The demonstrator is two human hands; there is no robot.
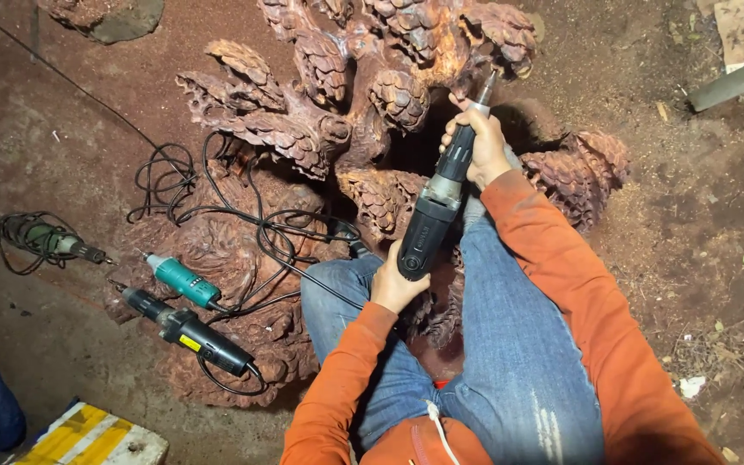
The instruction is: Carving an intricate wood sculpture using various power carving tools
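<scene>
Black die grinder [437, 205] gripped by both hands: right hand [481, 148] clenched near tip, left hand [394, 284] clenched at rear; bit held against wood carving [337, 77].

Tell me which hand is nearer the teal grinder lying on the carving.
Left. The left hand grips the tool's rear, right of the teal grinder; the right hand is farther up.
</scene>
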